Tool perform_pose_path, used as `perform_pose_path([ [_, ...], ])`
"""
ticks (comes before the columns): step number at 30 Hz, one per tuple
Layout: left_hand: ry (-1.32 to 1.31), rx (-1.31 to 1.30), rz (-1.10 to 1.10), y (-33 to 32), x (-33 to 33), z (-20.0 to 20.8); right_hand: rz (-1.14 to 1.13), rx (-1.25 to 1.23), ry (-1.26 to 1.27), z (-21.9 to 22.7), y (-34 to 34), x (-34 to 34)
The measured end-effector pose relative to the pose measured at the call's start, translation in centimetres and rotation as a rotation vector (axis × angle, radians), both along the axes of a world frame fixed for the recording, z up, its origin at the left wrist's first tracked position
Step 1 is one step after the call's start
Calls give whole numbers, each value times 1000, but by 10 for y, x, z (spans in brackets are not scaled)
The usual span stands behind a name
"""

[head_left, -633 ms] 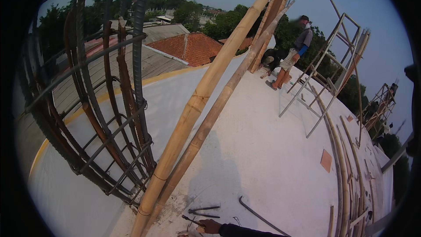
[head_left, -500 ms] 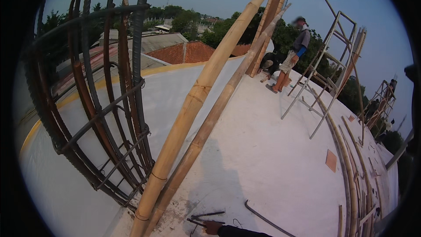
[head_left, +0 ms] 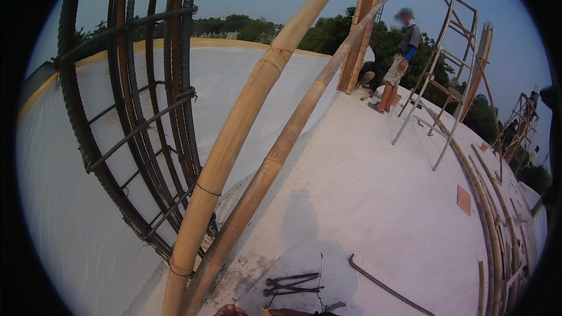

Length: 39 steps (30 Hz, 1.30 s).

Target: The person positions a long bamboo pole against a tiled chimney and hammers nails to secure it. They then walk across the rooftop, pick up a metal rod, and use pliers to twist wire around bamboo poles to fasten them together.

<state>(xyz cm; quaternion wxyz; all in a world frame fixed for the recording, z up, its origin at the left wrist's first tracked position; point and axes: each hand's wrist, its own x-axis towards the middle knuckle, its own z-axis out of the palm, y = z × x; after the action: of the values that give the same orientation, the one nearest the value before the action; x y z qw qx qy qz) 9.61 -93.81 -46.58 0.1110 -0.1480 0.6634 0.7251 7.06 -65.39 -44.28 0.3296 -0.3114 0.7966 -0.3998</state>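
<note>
At the lower edge my left hand (head_left: 230, 311) shows only curled fingers. My right hand (head_left: 282, 312) is beside it, its fingers drawn together and pointing left; most of it is cut off. What either hand holds cannot be made out. Just beyond them, dark metal pincers (head_left: 293, 284) lie on the pale floor, touched by neither hand. A thin wire (head_left: 321, 269) stretches across the floor by the handles. A small dark bundle (head_left: 335, 306), possibly wire, lies right of my right hand.
Two slanting bamboo poles (head_left: 234, 158) cross in front, beside a rebar cage (head_left: 146, 129) on the left. A bent bar (head_left: 383, 285) lies to the right. Farther off are a person (head_left: 404, 52), a metal scaffold frame (head_left: 445, 76), a tile (head_left: 463, 200) and long bamboo strips (head_left: 477, 216).
The pincers have left my right hand and now lie on the floor. My right hand has drawn back to the lower edge, and my left hand has appeared. The view has shifted.
</note>
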Motion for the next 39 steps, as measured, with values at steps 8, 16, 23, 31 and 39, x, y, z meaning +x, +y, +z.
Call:
perform_pose_path([
  [8, -237, 441, 553, -7, 17, 95, -267, -191, -619, 56, 20, 17],
  [16, -259, 306, 551, -10, 19, 99, -30, -178, -54, 52, 5, 15],
  [23, -39, 175, 580, -1, -22, 88, -212, -185, -172, 48, 9, -18],
  [31, 360, -923, 629, -23, -63, 71, -327, -154, 568, 11, -18, -106],
  [39, 155, -1146, 547, -78, -103, 20, -153, -77, 763, 5, -77, -172],
])
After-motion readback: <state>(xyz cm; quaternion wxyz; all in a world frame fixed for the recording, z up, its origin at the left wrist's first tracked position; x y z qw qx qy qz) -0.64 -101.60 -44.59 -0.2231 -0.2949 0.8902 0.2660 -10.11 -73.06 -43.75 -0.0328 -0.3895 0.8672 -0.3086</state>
